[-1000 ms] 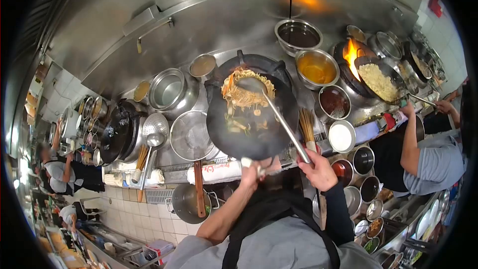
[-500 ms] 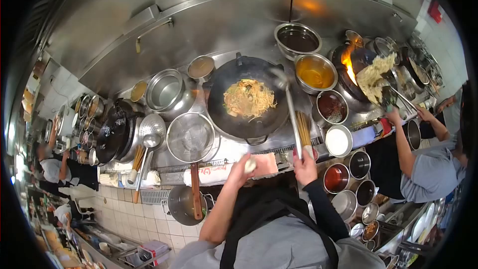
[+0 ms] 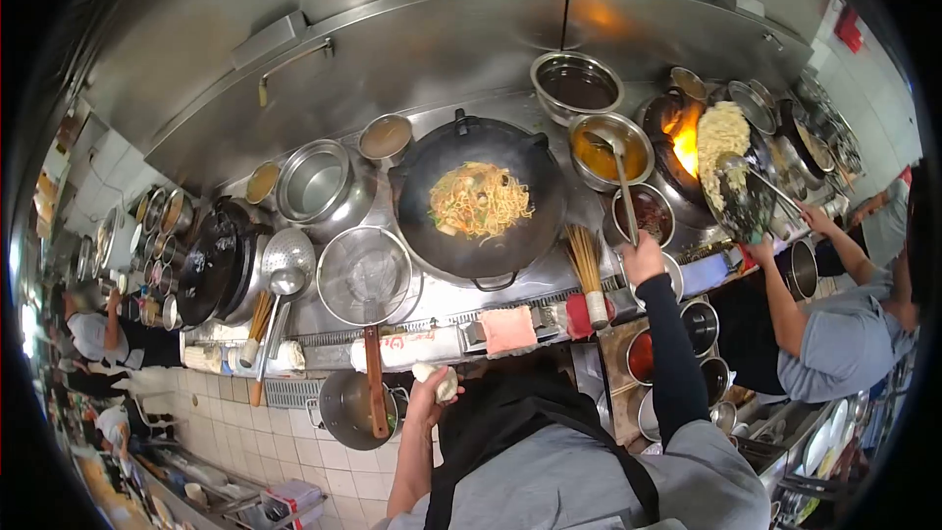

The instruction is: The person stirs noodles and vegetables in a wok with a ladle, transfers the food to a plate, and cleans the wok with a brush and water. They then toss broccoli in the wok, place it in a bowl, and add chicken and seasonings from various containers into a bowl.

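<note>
My right hand [image 3: 645, 260] grips the handle of a long metal ladle [image 3: 625, 198]. The ladle's head is at a steel bowl [image 3: 581, 176] of amber liquid, which looks like oil. Fingers of my left hand [image 3: 427, 400] are closed around a bunched white cloth [image 3: 438, 382], low in front of the counter. In the middle, a big black wok [image 3: 481, 260] holds stir-fried noodles [image 3: 481, 198] with bits of vegetable. Between the wok and my right hand stands a bamboo brush [image 3: 587, 270].
A mesh strainer [image 3: 365, 275] with a wooden handle lies left of the wok, near a perforated skimmer [image 3: 288, 253]. Farther right, a co-worker [image 3: 834, 334] tosses pale food [image 3: 723, 137] over flames [image 3: 686, 142]. A pot [image 3: 358, 417] is below the counter.
The ladle has moved from the wok's right edge to the amber liquid, my right hand going right and forward. My left hand with the cloth has dropped back and left.
</note>
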`<state>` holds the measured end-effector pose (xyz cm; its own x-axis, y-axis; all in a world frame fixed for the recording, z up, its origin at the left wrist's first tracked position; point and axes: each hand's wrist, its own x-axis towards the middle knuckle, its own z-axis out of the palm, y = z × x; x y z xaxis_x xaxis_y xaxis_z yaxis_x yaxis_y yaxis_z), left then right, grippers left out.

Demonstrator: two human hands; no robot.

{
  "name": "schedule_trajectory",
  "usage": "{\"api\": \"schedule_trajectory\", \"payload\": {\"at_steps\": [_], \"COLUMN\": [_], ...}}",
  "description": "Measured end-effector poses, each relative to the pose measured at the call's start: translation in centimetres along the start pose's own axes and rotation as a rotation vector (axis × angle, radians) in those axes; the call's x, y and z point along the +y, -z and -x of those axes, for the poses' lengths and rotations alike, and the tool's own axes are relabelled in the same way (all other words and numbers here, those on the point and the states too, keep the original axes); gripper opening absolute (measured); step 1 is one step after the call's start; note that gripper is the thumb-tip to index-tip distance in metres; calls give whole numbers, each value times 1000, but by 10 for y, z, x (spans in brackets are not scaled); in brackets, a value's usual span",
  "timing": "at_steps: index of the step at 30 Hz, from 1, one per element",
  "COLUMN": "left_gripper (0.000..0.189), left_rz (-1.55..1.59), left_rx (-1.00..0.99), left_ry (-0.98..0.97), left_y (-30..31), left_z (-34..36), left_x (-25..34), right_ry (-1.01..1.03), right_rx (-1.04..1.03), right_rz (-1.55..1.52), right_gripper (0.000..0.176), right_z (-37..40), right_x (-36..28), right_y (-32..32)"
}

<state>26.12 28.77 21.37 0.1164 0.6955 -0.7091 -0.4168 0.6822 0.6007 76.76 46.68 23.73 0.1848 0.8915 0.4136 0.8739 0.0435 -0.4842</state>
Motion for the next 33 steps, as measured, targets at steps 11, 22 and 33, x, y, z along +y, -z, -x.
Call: {"api": "schedule_trajectory", "payload": {"at_steps": [11,22,33], "left_gripper": [32,56,18], "left_rz": [16,235,49], "left_rx": [-10,-191,-6], "left_ry": [-50,74,205], "left_y": [-27,-103,-136], "left_z": [-30,-105,-198], "left_x": [9,66,62], "right_ry": [-272,-247,110], "right_rx": [-352,-290,-593], "right_rz": [-399,-393,19], "right_gripper": [32,27,45], "right_z": [60,24,97], "right_x": [-113,-150,-56], "right_y": [-78,-143,-11]}}
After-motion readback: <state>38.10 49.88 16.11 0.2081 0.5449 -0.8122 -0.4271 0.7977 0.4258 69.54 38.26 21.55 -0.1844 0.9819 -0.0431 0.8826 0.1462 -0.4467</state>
